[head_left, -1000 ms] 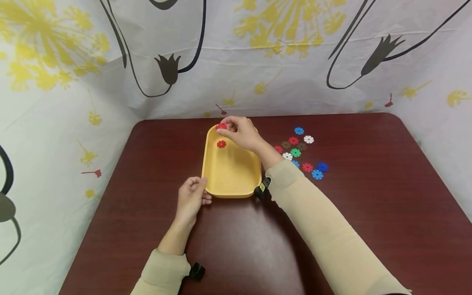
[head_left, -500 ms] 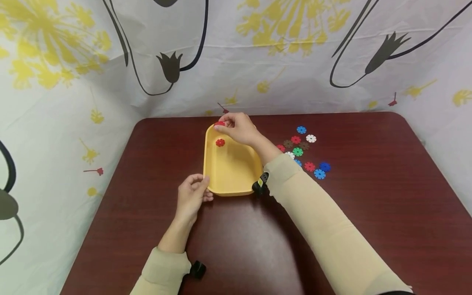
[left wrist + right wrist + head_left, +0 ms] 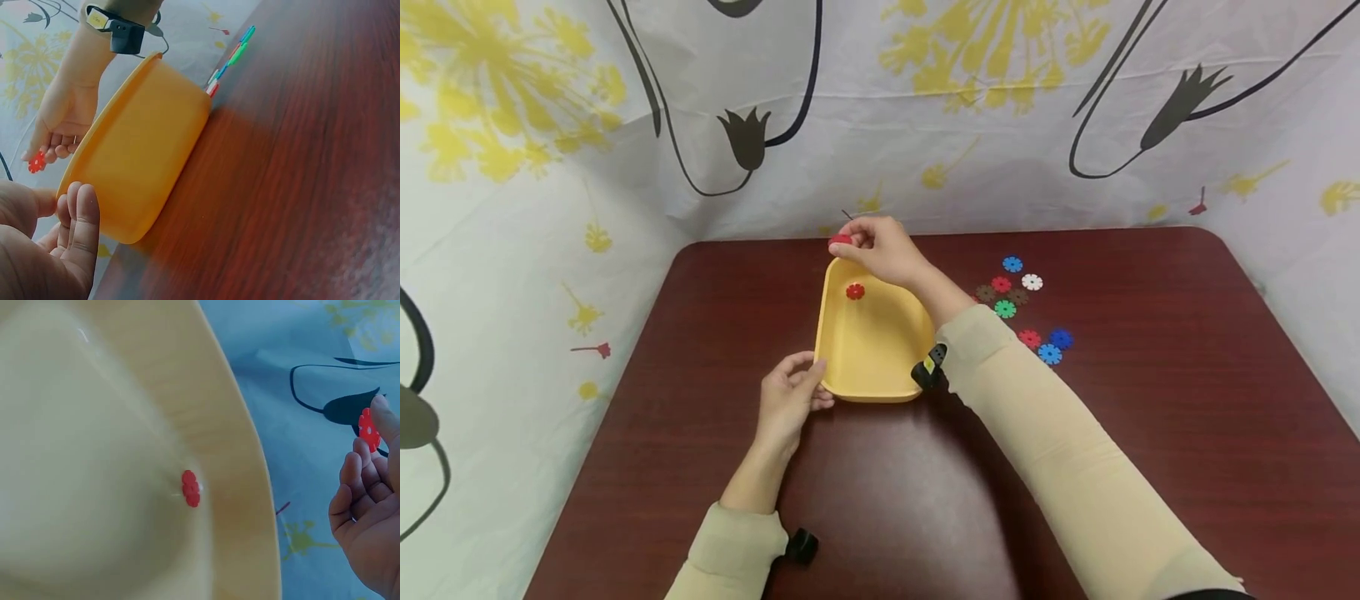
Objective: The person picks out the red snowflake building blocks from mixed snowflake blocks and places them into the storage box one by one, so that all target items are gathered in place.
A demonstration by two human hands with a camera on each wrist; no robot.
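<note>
A yellow plastic tray (image 3: 872,350) stands on the table in the head view, with one red notched disc (image 3: 855,292) lying inside near its far end. My left hand (image 3: 786,404) grips the tray's near left corner, thumb at the rim and fingers against the outer wall (image 3: 140,144). Above the far rim, my right hand (image 3: 883,250) pinches a second red notched disc (image 3: 841,239) between thumb and fingertips. The right wrist view shows this held disc (image 3: 369,430) outside the rim, apart from the tray.
Several notched discs in blue, white, brown, red and green (image 3: 1004,309) lie flat right of the tray, some hidden behind the right forearm. A printed cloth (image 3: 850,108) hangs behind the dark red-brown table (image 3: 1150,375).
My right hand has risen slightly and moved away past the tray's far rim, still pinching the red disc. The left hand keeps its hold on the corner.
</note>
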